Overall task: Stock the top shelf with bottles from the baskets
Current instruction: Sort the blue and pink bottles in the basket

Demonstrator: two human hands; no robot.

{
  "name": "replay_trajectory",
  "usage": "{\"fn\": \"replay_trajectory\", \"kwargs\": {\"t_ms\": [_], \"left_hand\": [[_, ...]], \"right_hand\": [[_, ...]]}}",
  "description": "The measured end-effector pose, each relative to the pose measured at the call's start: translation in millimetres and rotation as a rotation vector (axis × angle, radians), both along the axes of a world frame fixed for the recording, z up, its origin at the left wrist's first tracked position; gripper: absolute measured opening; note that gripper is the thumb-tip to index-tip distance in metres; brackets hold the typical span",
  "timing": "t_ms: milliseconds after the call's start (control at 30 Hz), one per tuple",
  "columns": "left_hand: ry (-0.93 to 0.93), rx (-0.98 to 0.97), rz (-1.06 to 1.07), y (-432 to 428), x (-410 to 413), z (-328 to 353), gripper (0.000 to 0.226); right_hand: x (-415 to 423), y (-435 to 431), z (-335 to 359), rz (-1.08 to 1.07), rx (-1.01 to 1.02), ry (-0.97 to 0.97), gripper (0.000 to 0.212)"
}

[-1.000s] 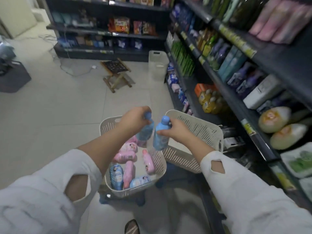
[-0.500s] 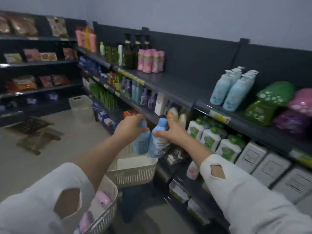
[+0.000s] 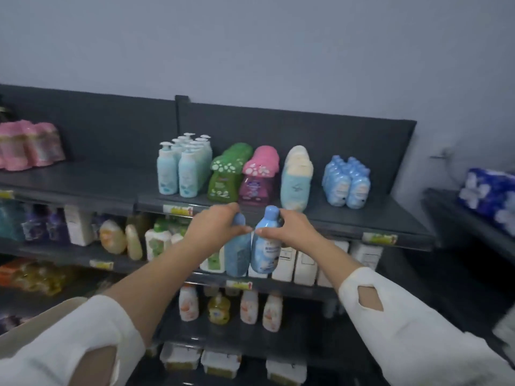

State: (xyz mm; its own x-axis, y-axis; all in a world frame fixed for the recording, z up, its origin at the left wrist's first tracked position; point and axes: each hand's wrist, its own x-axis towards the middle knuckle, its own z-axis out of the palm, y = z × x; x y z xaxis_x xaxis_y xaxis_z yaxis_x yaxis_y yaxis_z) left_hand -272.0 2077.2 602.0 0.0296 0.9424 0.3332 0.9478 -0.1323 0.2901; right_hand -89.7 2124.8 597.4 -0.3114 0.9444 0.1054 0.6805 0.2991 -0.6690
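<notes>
1. Head view, hands: the left hand (image 3: 214,227) has its fingers curled round the top of a blue bottle (image 3: 237,252), gripping it upright; the right hand (image 3: 289,229) grips a second blue bottle (image 3: 266,246), pale-labelled, just under its cap; the two bottles touch side by side, held in the air before the shelving, just below the front edge of the top shelf (image 3: 348,215).
2. Head view, top shelf: a cluster of small blue bottles (image 3: 347,185) stands towards its right; leftwards come a pale blue pouch (image 3: 296,176), pink pouches (image 3: 257,176), green pouches (image 3: 225,176) and pump bottles (image 3: 181,168); pink packs (image 3: 28,149) sit far left.
3. Head view, lower shelves: white cartons (image 3: 306,263) stand behind the held bottles.
</notes>
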Motion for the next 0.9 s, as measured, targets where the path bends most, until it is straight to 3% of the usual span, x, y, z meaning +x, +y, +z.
{"fn": "replay_trajectory", "kwargs": {"t_ms": [200,467,600,900], "left_hand": [[0.113,0.12,-0.121,66,120,26,0.039],[0.259,0.188,-0.05,159,226,53,0.041],[0.17,0.075,-0.029,197,247,50,0.038],[0.117,0.079,0.021,261,272,46,0.033]], "right_hand": [[124,46,17,-0.183,0.066,0.0,0.051],[238,125,36,-0.288,0.101,0.091,0.053],[262,158,27,-0.354,0.096,0.102,0.054],[256,215,17,-0.399,0.094,-0.032,0.049]]}}
